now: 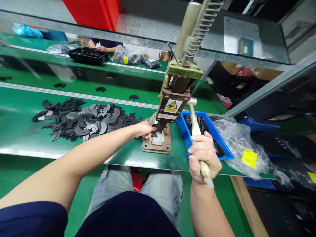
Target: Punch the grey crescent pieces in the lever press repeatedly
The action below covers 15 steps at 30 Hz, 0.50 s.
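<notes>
Dark piece [155,133] sits under the ram of the press [175,98] on its base plate [158,146], pinched by L hand [144,129]. R hand [203,158] is clenched round the lever handle [195,124]. Looks like the positioning step; pressing needs L fingers clear first. Blue bin [184,131], just beyond R hand, holds more dark pcs. Loose pile of crescents [84,120] lies left of L hand, no container. Clear bag [240,141] is right of R hand, contents unclear.

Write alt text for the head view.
A person's right hand grips the lever handle of a bench press while the left hand holds a black piece at its base. A heap of curved black and grey pieces lies left on the green bench; a blue tray sits right.
</notes>
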### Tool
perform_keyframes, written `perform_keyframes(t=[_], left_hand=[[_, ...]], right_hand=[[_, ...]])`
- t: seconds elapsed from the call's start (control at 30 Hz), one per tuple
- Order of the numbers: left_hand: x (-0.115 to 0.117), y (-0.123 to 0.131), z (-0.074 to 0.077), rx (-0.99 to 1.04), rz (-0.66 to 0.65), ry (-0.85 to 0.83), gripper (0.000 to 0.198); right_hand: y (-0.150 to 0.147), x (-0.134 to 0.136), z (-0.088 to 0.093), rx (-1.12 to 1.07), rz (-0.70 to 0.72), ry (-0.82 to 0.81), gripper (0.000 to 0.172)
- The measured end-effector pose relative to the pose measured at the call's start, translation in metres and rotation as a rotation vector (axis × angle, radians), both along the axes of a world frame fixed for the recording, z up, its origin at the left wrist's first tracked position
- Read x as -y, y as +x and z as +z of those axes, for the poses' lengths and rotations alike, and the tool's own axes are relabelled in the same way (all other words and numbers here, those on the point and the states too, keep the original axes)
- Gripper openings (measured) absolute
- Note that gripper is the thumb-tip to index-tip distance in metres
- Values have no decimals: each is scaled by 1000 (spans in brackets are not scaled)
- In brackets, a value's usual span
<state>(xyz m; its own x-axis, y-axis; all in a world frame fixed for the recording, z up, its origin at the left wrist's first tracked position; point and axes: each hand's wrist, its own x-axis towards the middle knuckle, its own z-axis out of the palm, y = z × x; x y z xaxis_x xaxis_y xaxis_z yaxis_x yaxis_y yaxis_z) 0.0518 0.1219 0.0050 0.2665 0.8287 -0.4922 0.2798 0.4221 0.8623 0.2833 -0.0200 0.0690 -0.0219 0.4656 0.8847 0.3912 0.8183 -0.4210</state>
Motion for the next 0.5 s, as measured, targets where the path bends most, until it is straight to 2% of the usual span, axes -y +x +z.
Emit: perform_keyframes(t=[0.07, 0.17, 0.23, 0.3, 0.4, 0.43, 0.5], left_hand=[[0, 3, 4, -139, -60, -55, 27], [4, 8, 7, -222, -79, 7, 28], [10, 9, 7, -176, -56, 62, 28], [15, 2, 7, -48, -50, 117, 27], [20, -29, 8, 111, -92, 276, 28], [21, -44, 8, 87, -87, 355, 28], [23, -75, 4, -111, -31, 525, 30]], right_hand=[[-1, -1, -1, -11, 6, 18, 22], [-2, -2, -1, -41, -9, 38, 22], [-3, -2, -1, -38, -7, 32, 22], [-2, -2, 0, -23, 6, 28, 22], [-2, -2, 0, -24, 7, 36, 23], [-2, -2, 1, -28, 2, 39, 23], [-3, -3, 1, -33, -7, 42, 24]])
